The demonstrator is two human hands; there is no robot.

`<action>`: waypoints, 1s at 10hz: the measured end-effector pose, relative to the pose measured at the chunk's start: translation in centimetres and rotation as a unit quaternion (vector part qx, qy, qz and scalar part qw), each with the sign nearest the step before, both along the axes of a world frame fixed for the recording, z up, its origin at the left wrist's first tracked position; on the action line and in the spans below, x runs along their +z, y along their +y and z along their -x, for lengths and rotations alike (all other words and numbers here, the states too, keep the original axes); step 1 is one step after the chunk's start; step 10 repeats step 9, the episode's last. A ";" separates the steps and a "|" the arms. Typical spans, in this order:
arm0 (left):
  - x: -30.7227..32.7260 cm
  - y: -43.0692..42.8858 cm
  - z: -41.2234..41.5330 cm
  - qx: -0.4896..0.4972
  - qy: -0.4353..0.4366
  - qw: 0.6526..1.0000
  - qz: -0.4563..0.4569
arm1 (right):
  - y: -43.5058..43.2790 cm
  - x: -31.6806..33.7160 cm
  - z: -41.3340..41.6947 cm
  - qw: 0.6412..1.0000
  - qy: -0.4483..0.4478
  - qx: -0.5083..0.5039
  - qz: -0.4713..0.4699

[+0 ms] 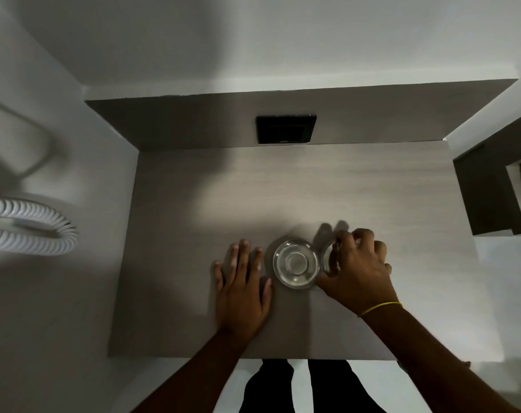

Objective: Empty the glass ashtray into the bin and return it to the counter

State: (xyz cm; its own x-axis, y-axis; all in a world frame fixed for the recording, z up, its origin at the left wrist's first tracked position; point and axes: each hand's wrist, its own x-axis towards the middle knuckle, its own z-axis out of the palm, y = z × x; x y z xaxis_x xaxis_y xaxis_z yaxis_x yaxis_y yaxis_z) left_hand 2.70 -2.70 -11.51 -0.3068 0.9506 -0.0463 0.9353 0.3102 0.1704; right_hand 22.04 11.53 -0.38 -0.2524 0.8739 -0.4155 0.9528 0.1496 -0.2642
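A round clear glass ashtray [296,262] sits upright on the grey wood-grain counter [283,186], near its front edge. It looks empty inside. My left hand [243,289] lies flat on the counter just left of the ashtray, fingers apart, holding nothing. My right hand [357,268] is curled over a second clear round glass piece [329,257] that touches the ashtray's right side. Most of that piece is hidden under my fingers. No bin is in view.
A black socket panel [286,129] is set in the counter's back wall. A white corrugated hose [29,228] lies on the floor to the left. A dark cabinet niche [491,192] stands at the right. My legs [295,389] are below the front edge.
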 end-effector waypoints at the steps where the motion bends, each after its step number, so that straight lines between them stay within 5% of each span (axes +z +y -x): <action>1: 0.0 0.1 0.0 0.000 -0.006 1.000 0.007 | -0.7 0.6 2.9 0.999 0.021 0.037 -0.009; 4: -0.5 -0.1 0.2 -0.006 -0.011 1.000 -0.001 | -2.1 -1.2 7.0 0.991 0.002 0.130 0.003; 10: 2.7 0.8 0.8 -0.014 -0.018 1.000 0.018 | -1.5 0.8 6.4 0.993 -0.004 0.113 -0.043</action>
